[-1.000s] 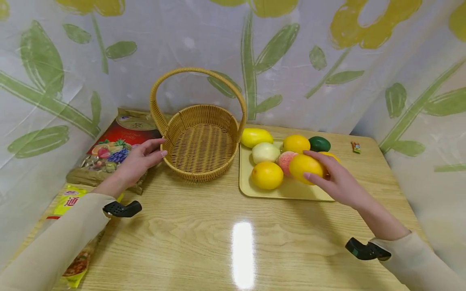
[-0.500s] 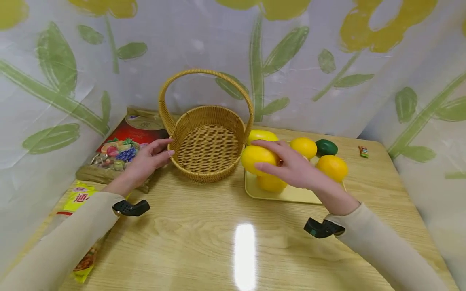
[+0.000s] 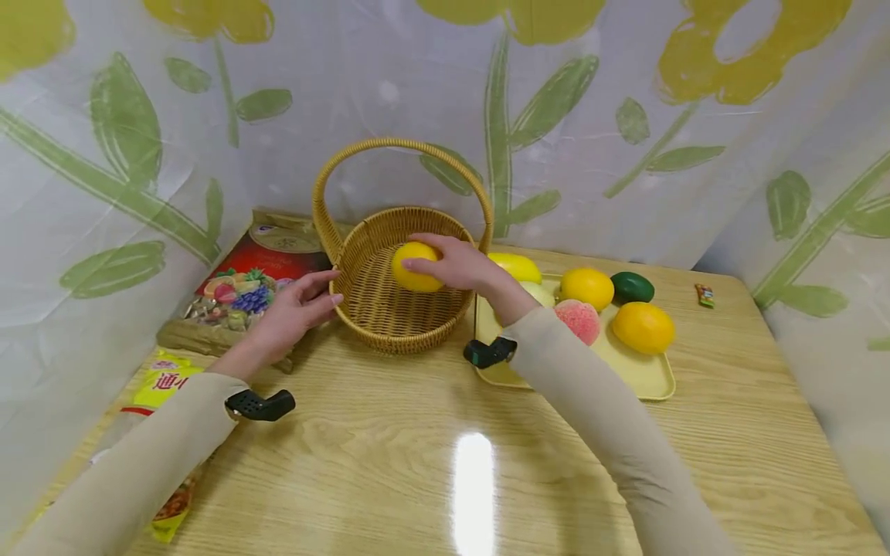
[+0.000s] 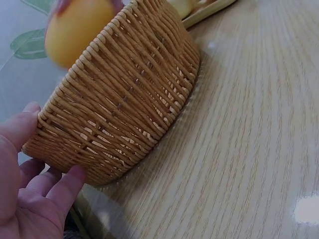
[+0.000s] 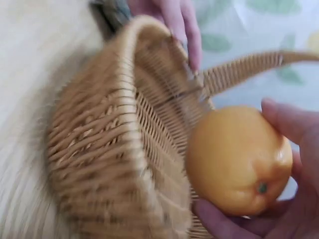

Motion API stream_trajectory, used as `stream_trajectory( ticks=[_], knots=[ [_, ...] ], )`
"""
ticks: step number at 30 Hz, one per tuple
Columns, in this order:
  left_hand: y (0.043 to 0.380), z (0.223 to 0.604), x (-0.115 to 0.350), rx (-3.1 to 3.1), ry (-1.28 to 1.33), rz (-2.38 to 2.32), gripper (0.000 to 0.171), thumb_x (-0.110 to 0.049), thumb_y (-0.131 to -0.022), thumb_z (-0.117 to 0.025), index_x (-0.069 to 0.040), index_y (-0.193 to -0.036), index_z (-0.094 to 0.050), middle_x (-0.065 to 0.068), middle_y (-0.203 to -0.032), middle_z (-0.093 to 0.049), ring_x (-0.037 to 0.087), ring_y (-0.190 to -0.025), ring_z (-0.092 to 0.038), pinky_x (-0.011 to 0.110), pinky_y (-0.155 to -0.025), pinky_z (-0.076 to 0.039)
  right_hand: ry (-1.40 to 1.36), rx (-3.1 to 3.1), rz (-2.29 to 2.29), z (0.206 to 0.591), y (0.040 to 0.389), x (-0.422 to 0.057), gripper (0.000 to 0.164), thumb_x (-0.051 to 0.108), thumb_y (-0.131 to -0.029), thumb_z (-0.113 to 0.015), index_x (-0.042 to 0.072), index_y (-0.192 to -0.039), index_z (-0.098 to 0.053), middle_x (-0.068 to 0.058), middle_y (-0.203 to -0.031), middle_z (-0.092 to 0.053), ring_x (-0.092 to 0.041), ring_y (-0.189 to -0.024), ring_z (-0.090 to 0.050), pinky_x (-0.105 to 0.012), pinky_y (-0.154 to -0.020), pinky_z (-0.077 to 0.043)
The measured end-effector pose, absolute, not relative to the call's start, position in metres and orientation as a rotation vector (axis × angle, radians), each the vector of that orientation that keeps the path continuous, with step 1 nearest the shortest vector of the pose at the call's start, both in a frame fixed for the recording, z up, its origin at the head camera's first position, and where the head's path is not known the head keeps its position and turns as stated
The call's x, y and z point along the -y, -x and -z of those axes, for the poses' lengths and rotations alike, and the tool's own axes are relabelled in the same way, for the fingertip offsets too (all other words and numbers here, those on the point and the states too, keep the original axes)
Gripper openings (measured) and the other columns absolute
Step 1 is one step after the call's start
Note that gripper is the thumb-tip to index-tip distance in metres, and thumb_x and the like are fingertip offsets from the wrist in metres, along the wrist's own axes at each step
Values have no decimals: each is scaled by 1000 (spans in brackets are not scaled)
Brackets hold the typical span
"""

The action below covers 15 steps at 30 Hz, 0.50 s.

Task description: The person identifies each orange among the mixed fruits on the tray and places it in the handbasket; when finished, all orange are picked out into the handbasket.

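Observation:
A round wicker basket (image 3: pixel 389 340) with a tall arched handle stands on the table. My left hand (image 3: pixel 295 316) holds the basket's left rim; in the left wrist view the thumb is at the rim and the other fingers lie against the outer wall. My right hand (image 3: pixel 455 266) grips an orange (image 3: pixel 416 266) inside the basket's opening. In the right wrist view, the orange (image 5: pixel 239 159) shows its green stem spot between thumb and fingers. Whether it touches the basket's floor is hidden.
Right of the basket, a yellow tray (image 3: pixel 647 378) bears several fruits, including a peach (image 3: pixel 579 320), an orange (image 3: pixel 643 328) and a dark green fruit (image 3: pixel 633 287). A red candy bag (image 3: pixel 257 270) and a yellow packet (image 3: pixel 163 378) lie at left. A small wrapped sweet (image 3: pixel 704 295) lies far right.
My right hand has carried the orange leftward from above the tray into the basket's opening. My left hand has stayed at the basket's rim. The head view has shifted slightly.

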<state>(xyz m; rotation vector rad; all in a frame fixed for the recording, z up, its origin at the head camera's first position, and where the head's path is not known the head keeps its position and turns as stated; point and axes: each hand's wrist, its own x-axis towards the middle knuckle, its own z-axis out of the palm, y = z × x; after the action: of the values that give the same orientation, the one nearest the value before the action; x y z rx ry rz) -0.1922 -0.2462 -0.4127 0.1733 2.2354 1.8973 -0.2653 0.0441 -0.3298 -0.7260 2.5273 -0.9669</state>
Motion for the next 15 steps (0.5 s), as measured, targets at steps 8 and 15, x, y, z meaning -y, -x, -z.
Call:
stream_trajectory(
  ticks=[8, 15],
  knots=[
    [190, 413, 243, -2220, -187, -1918, 61, -23, -100, -57, -4, -152, -31, 16, -156, -30, 33, -140, -35, 40, -102, -44, 250, -2344, 1426, 357, 294, -5, 63, 33, -100, -56, 22, -156, -29, -10, -149, -39, -27, -119, -50, -42, -95, -49],
    [192, 414, 246, -2212, -175, -1941, 60, -22, -101, -57, -3, -151, -31, 16, -157, -29, 32, -141, -34, 40, -101, -44, 178, -2473, 1486, 377, 297, 20, 60, 30, -101, -56, 21, -155, -31, -12, -155, -34, -28, -135, -39, -38, -104, -42]
  ],
)
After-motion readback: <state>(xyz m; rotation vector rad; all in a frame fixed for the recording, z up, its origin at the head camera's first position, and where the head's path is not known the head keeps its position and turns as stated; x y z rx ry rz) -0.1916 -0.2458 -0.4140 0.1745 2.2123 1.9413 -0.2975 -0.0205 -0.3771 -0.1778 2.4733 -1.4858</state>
